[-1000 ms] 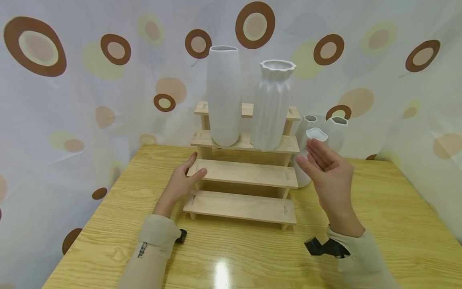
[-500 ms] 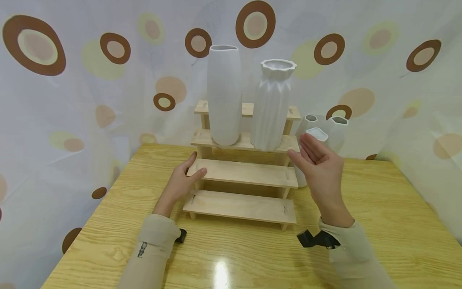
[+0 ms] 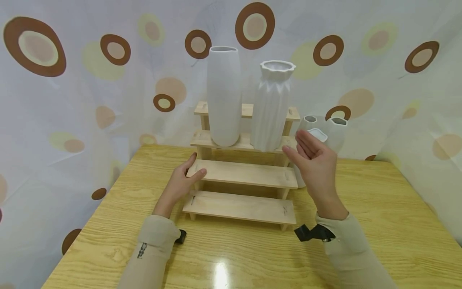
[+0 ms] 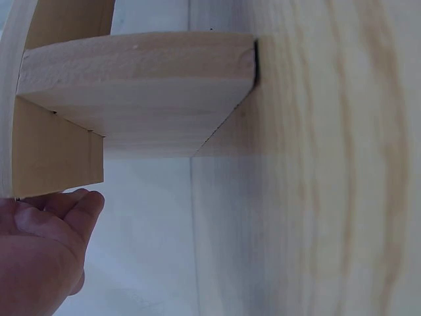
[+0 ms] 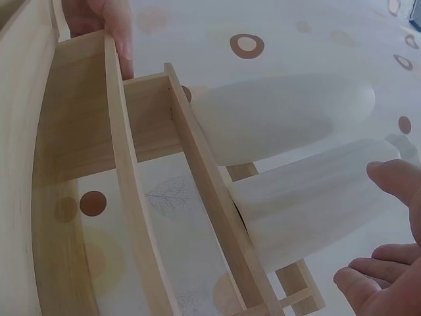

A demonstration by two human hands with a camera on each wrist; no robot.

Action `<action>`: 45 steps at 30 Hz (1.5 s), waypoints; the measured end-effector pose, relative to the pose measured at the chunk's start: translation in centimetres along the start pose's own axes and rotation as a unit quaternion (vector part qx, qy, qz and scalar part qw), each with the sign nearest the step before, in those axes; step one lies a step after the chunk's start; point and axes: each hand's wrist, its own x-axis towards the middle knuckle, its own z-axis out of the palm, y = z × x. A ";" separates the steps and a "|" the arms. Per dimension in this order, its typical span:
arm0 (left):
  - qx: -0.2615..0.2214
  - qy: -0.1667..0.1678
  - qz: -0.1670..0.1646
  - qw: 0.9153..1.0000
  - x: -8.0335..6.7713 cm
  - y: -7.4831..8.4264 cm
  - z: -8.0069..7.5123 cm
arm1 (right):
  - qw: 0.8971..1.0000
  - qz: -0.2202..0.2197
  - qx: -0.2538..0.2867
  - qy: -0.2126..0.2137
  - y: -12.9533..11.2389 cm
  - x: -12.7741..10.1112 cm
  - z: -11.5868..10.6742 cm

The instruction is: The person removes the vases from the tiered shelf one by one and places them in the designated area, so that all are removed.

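right hand (image 3: 315, 160) shifted left since earlier frame, now near ribbed vase (image 3: 271, 105) on third step, fingers spread, nothing held; left hand (image 3: 181, 181) laid relaxed against wooden stepped shelf (image 3: 242, 173), steadying; reach stage, vase grasp needed next

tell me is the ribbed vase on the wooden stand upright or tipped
Upright. The ribbed vase stands on its base on a shelf of the wooden stand, wavy mouth upward, beside the smooth vase; the open right hand is near it.
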 end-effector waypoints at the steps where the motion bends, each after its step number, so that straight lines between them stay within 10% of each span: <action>1: -0.001 0.000 0.001 1.000 0.0 0.0 0.0 | 1.000 0.000 -0.007 -0.002 0.0 0.1 0.1; 45: -0.001 0.000 0.009 1.000 0.2 -0.4 0.0 | 0.999 -0.009 -0.020 -0.025 1.2 3.7 3.5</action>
